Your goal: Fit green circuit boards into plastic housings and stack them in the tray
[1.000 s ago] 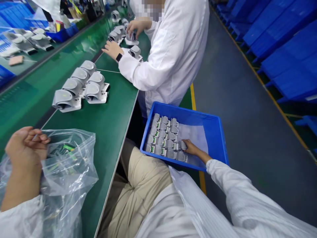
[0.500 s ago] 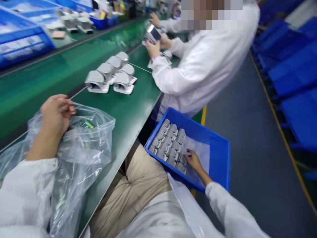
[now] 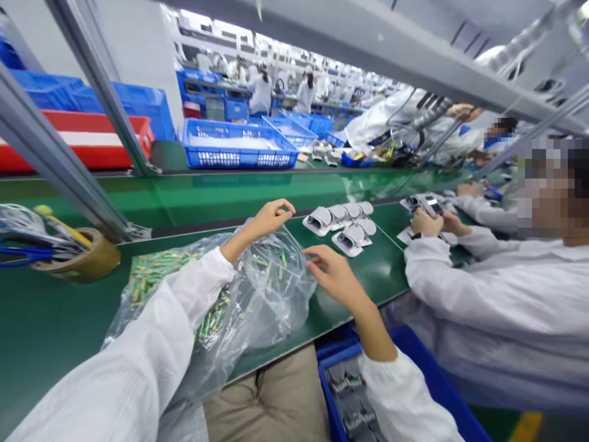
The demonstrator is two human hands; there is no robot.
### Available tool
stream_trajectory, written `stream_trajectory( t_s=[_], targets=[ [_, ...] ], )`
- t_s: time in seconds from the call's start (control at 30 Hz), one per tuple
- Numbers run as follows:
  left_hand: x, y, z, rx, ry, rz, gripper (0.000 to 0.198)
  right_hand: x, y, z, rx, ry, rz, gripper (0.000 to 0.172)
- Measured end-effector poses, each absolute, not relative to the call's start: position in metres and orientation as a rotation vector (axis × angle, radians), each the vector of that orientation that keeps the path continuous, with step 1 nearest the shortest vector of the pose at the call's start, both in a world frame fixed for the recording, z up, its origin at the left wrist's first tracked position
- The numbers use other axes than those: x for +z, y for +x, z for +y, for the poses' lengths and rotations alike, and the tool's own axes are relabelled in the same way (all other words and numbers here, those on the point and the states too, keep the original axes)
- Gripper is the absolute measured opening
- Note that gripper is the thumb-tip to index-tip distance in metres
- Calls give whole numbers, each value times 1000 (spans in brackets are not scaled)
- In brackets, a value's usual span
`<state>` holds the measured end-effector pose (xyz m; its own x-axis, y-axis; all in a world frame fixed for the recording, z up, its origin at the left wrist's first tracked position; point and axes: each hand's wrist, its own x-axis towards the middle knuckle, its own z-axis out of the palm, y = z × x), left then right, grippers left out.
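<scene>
Over the mouth of a clear plastic bag (image 3: 257, 307), my left hand (image 3: 272, 218) hovers with fingers loosely bent and nothing visible in them. Many small green-and-gold circuit boards (image 3: 159, 273) lie inside the bag. My right hand (image 3: 335, 275) is at the bag's right edge, fingers apart and empty; whether the fingertips touch the plastic I cannot tell. Just beyond both hands, several grey-and-white curved housings (image 3: 352, 236) stand in rows on the green bench (image 3: 368, 285). Below my right forearm, a blue bin (image 3: 414, 350) holds more grey housings (image 3: 352, 393).
A co-worker in a white coat (image 3: 483, 294) sits to the right, holding a grey device (image 3: 432, 205). To the left, a brown tape roll (image 3: 99, 255) holds scissors and tools. A blue basket (image 3: 242, 161) and a red tray (image 3: 92, 150) stand beyond the green belt (image 3: 221, 193).
My view has swung up and left. My right hand has left the blue bin and come up beside the bag. The left hand stays above the bag.
</scene>
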<state>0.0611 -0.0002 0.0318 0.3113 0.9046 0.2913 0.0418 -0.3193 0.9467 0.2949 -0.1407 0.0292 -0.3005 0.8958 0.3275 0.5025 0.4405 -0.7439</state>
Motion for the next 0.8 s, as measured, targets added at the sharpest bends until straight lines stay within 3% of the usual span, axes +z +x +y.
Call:
stream_trajectory(
  t_s=[0.07,0.17,0.3,0.37,0.43,0.63,0.8],
  targets=[
    [53,53,-4,1247,1641,867,22,30,268,-105,839,-1104,-2231,19],
    [76,43,-10,1314,1642,859,19,20,232,-75,755,-1061,-2534,17],
    [87,40,-18,1266,1689,876,14,6,192,-65,500,-974,-2710,64],
    [87,43,-23,1193,1733,927,11,2,178,-64,411,-909,-2789,76],
    [82,47,-26,1106,1769,983,11,-2,169,-63,374,-836,-2797,70],
    [54,66,-14,1141,1777,1097,26,-19,159,-52,399,-651,-2752,23],
    [37,100,16,927,1861,1405,51,-30,155,-43,424,-724,-2691,36]
  ],
)
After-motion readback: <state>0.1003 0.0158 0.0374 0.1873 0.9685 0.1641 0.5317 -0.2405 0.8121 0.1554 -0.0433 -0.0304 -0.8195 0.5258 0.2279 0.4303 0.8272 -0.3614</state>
